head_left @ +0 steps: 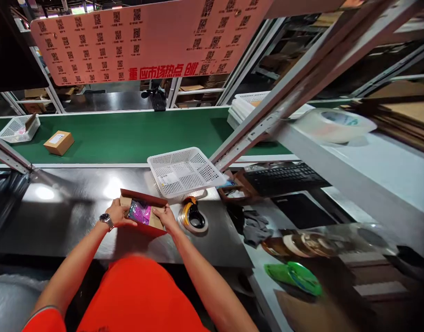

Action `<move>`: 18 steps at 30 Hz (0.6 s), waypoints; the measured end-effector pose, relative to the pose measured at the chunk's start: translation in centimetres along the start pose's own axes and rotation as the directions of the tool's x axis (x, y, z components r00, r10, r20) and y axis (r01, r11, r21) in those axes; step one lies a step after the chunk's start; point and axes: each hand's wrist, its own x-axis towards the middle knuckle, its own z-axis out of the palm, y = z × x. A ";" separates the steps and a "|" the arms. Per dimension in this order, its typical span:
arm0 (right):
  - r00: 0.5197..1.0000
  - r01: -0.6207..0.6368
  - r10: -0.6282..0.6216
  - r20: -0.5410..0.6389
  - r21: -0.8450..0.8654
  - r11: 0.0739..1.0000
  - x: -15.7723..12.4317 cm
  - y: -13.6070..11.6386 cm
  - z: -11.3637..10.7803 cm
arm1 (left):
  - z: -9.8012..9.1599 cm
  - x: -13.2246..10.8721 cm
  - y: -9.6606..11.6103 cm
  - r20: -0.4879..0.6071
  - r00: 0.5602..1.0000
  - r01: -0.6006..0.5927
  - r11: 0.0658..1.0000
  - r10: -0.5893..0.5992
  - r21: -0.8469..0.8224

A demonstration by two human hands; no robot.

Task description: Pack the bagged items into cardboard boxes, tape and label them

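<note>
An opened cardboard box [156, 231] rests on the metal table in front of me, its long flaps raised. Inside lies a plastic-wrapped package [140, 212], pink and dark in colour. My left hand [119, 213] grips the box's left end, thumb over the edge. At the right end, my right hand [166, 217] is closed round the box with its thumb reaching inward by the package. A tape dispenser [192, 216] with an orange and black body stands just right of my right hand. Behind it sits a white perforated basket [184, 173].
A green conveyor belt [129, 133] runs across behind the table [77, 226]. On it are a small carton [59, 143], a white basket [20, 128] and stacked baskets [238, 110]. A slanted metal post [246, 133] rises at right, beside a shelf holding a tape roll [336, 121].
</note>
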 end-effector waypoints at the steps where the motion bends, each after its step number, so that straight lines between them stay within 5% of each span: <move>1: 1.000 -0.011 0.011 -0.005 0.002 1.000 0.3 -0.2 0.0 | -0.2 0.4 0.1 0.000 1.000 0.006 1.000 -0.006 -0.011; 10: 0.982 -0.157 0.160 0.101 -0.036 0.987 0.6 -2.8 -2.0 | 2.2 2.4 1.1 -0.115 0.939 0.298 0.936 -0.323 -0.190; 14: 0.973 -0.200 0.203 0.111 -0.033 0.979 0.6 -3.6 -2.6 | 4.3 2.2 0.8 -0.200 0.898 0.311 0.887 -0.392 -0.342; 18: 0.994 -0.088 0.088 0.066 -0.005 0.996 -0.5 -2.1 -2.1 | 5.6 1.8 -0.4 -0.241 0.879 0.274 0.849 -0.412 -0.452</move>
